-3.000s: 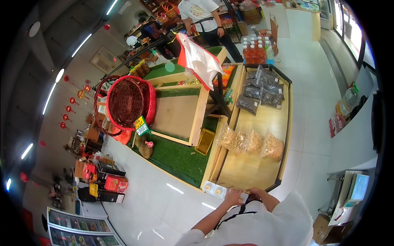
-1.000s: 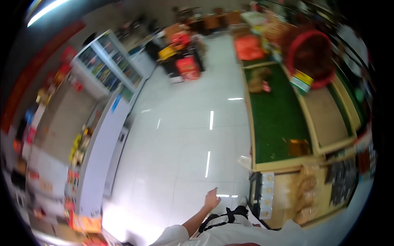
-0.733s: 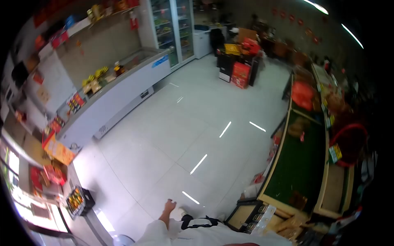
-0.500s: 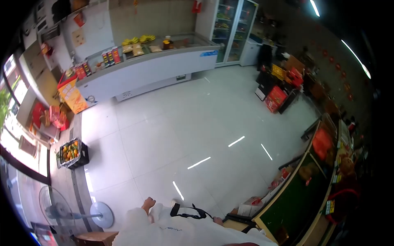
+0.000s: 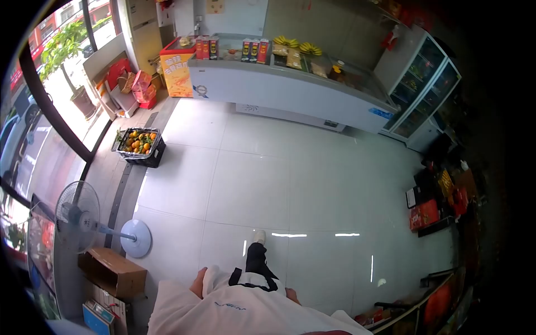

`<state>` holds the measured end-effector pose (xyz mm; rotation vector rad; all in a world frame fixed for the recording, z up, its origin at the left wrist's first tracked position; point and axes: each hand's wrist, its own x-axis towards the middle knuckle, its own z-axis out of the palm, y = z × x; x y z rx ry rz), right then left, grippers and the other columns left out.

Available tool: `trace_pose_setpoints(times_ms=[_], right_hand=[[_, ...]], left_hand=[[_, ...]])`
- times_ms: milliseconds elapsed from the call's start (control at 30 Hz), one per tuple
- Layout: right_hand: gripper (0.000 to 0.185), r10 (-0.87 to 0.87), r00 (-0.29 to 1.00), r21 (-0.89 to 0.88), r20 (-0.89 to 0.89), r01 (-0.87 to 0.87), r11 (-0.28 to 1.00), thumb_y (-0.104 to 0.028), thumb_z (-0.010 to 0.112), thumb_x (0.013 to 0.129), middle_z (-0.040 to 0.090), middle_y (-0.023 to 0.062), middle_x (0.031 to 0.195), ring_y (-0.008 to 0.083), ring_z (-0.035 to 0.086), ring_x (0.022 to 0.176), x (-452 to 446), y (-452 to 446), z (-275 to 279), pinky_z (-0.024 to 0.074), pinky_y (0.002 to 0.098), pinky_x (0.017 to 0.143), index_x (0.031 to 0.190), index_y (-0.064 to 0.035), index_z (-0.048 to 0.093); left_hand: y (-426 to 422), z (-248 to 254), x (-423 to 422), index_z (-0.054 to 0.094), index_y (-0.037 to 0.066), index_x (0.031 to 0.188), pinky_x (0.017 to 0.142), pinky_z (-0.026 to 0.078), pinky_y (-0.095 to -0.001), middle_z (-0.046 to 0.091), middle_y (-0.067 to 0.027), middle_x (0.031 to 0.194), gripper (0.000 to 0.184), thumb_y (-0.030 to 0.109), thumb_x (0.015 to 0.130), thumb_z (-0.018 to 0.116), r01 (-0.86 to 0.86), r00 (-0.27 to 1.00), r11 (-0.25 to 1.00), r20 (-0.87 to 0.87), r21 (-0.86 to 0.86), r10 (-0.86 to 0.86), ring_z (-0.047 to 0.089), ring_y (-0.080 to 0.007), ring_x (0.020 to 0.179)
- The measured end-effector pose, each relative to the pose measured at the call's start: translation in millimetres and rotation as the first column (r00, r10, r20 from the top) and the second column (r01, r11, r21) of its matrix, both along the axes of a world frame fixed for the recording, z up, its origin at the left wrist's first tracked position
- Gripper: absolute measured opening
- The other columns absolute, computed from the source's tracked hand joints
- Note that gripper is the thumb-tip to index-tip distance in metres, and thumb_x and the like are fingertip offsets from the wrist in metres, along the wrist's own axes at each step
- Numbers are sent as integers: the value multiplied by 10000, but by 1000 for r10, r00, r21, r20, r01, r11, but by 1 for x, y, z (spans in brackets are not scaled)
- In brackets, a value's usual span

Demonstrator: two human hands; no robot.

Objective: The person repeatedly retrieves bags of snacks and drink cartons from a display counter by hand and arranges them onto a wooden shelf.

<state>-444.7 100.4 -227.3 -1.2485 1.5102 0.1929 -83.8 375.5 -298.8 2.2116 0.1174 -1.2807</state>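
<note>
At the left side of my white shirt [image 5: 245,310], my left hand [image 5: 199,282] hangs low, touching nothing that I can make out. Its fingers are too small and indistinct to read. My right hand [image 5: 292,295] shows only in part beside the shirt's right edge, with its fingers hidden. Between the hands, a black strap [image 5: 237,276] lies across my front. A leg in dark trousers with a white shoe [image 5: 259,237] reaches forward on the tiled floor.
A standing fan [image 5: 135,239] and an open cardboard box [image 5: 120,271] stand at left. Beyond them is a black crate of oranges [image 5: 148,159]. A long white chest freezer [image 5: 290,89] spans the back, near a glass-door fridge [image 5: 421,84]. Red boxes [image 5: 424,215] stand right.
My view has swung left, bringing the doorway, crate and cardboard box further into sight while the green-topped stand slid off right. A leg has stepped forward. Both hands stay low.
</note>
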Motion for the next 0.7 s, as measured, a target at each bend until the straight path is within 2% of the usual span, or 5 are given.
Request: trace_pose_setpoints(times_ms=[167, 367, 400, 433, 700], right_hand=[[301, 508, 861, 1, -4, -508, 861, -275, 549, 815, 609, 123, 854, 279, 619, 700, -4, -62, -54, 494, 426, 562, 993, -32, 563], [270, 874, 475, -325, -105, -846, 422, -255, 521, 828, 604, 122, 856, 315, 606, 725, 64, -176, -103, 497, 438, 595, 1003, -50, 538], [287, 450, 881, 60, 142, -462, 885, -250, 505, 837, 606, 135, 871, 319, 610, 720, 96, -191, -76, 506, 429, 594, 1032, -40, 515], [304, -280, 955, 320, 101, 235, 918, -244, 490, 845, 609, 148, 885, 322, 613, 716, 125, -206, -64, 516, 420, 593, 1062, -30, 491], [373, -324, 863, 248, 387, 241, 938, -288, 506, 860, 614, 148, 950, 270, 625, 725, 230, -292, 25, 522, 384, 591, 1142, -50, 448]], left_hand=[[-65, 36, 35, 620, 56, 1072, 928, 435, -395, 623, -183, 1098, 417, 353, 780, 599, 149, 989, 989, 23, 16, -149, 569, -306, 1073], [-131, 63, 102, 620, 60, 1075, 921, 442, -379, 637, -165, 1076, 440, 385, 778, 609, 351, 927, 936, 137, 4, -348, 582, -287, 1049], [-146, 67, 114, 620, 60, 1075, 920, 443, -376, 640, -162, 1072, 444, 390, 778, 611, 386, 911, 923, 155, 4, -382, 584, -284, 1045], [-169, 77, 123, 612, 68, 1091, 903, 453, -373, 640, -163, 1070, 408, 349, 795, 611, 415, 897, 910, 157, 27, -413, 587, -273, 1044], [-301, 116, 178, 615, 21, 1053, 821, 494, -386, 644, -205, 996, 378, 295, 792, 603, 358, 869, 930, 395, -82, -299, 619, -334, 932]])
